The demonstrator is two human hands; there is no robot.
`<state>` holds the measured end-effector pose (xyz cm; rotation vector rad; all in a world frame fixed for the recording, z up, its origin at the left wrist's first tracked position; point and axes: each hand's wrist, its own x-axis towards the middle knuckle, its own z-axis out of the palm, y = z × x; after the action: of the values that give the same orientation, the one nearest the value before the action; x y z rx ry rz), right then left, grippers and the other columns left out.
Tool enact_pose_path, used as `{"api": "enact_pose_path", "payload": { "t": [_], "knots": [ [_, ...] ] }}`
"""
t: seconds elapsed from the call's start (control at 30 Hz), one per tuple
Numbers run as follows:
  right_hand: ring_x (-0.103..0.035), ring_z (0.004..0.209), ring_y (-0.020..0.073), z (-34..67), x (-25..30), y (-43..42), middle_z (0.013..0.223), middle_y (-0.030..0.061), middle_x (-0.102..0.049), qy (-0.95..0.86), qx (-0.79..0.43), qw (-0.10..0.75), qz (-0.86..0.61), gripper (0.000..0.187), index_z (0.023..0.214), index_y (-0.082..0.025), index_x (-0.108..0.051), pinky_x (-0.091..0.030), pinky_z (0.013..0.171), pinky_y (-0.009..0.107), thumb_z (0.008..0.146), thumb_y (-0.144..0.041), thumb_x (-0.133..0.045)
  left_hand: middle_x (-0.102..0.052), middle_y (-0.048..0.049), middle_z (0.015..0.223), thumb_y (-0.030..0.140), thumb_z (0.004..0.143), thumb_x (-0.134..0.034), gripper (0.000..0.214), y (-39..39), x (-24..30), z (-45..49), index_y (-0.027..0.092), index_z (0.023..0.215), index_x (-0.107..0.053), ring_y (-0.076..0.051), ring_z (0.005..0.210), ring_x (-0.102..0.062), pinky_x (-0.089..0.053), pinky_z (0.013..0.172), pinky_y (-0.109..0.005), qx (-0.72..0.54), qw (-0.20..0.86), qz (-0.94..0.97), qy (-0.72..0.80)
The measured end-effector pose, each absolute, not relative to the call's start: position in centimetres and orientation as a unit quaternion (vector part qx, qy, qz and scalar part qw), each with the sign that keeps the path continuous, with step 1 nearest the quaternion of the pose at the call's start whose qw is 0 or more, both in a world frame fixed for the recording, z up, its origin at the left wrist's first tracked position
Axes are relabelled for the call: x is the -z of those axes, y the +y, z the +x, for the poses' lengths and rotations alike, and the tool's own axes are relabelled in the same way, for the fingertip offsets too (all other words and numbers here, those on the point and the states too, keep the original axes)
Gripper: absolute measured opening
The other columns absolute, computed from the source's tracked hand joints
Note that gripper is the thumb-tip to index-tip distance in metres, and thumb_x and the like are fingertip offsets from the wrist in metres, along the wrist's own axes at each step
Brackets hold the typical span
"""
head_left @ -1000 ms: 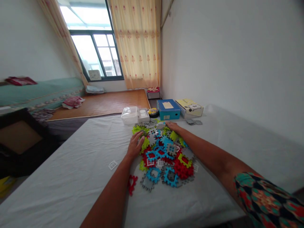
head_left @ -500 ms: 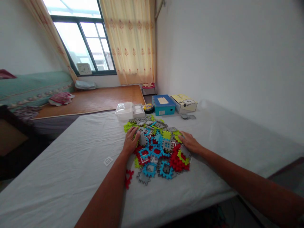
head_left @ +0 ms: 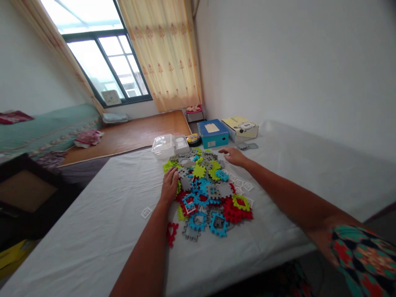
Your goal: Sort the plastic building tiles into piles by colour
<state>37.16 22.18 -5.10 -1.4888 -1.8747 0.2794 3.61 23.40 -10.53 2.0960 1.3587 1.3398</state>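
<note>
Touching pieces [head_left: 199, 171]: left hand [head_left: 169, 185], fingers parted; right hand [head_left: 235, 156], fingers spread; clear box [head_left: 162, 147], contents indistinct.

No words or numbers can be read. The blue box [head_left: 216, 139] has a pale label [head_left: 212, 128] on top, the yellow box [head_left: 239, 124] has dark marks [head_left: 247, 125], but both are too small and blurry.

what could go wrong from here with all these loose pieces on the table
The red piece lies right beside the left forearm, so moving that arm might knock it. The small white lattice on the left lies apart from the heap and could be overlooked. Pieces in the heap overlap, so a push from the left hand at its edge might make some slide.
</note>
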Motion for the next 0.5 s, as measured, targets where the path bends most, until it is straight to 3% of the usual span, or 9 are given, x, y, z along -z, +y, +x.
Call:
{"api": "enact_pose_path", "payload": {
  "t": [0.13, 0.27, 0.4, 0.5],
  "knots": [
    [-0.062, 0.104, 0.0241, 39.2, 7.7, 22.2, 0.116, 0.0047, -0.069, -0.761, -0.135, 0.318, -0.55, 0.043, 0.115, -0.022, -0.069, -0.046, 0.097, 0.039, 0.072, -0.02, -0.062, -0.058, -0.011, 0.13, 0.049, 0.094, -0.036, 0.048, 23.5, 10.4, 3.6, 0.018, 0.119, -0.063, -0.023, 0.129, -0.046, -0.031, 0.115, -0.046, -0.458, 0.166, 0.73, 0.48],
    [-0.06, 0.108, 0.0253, 39.1, 9.9, 22.9, 0.117, 0.0065, -0.069, -0.788, -0.143, 0.292, -0.522, 0.042, 0.116, -0.022, -0.069, -0.044, 0.097, 0.039, 0.073, -0.025, -0.067, -0.057, -0.0104, 0.131, 0.052, 0.094, -0.035, 0.05, 23.4, 10.2, 3.5, 0.019, 0.12, -0.063, -0.023, 0.13, -0.045, -0.03, 0.115, -0.045, -0.451, 0.176, 0.726, 0.488],
    [-0.061, 0.103, 0.0237, 39.6, 10.2, 23.4, 0.11, 0.0065, -0.07, -0.788, -0.159, 0.326, -0.498, 0.036, 0.106, -0.021, -0.071, -0.044, 0.095, 0.038, 0.071, -0.025, -0.072, -0.056, -0.011, 0.132, 0.055, 0.094, -0.034, 0.053, 23.5, 10.2, 3.2, 0.018, 0.121, -0.062, -0.024, 0.13, -0.046, -0.03, 0.116, -0.046, -0.445, 0.176, 0.73, 0.488],
    [-0.064, 0.091, 0.0195, 41.0, 9.6, 23.2, 0.103, 0.006, -0.07, -0.753, -0.234, 0.366, -0.494, 0.035, 0.104, -0.02, -0.069, -0.049, 0.084, 0.033, 0.071, -0.033, -0.073, -0.056, -0.0107, 0.134, 0.057, 0.094, -0.034, 0.055, 23.6, 10.3, 3.1, 0.019, 0.122, -0.062, -0.024, 0.131, -0.045, -0.03, 0.116, -0.046, -0.44, 0.175, 0.732, 0.49]
  ]
}}
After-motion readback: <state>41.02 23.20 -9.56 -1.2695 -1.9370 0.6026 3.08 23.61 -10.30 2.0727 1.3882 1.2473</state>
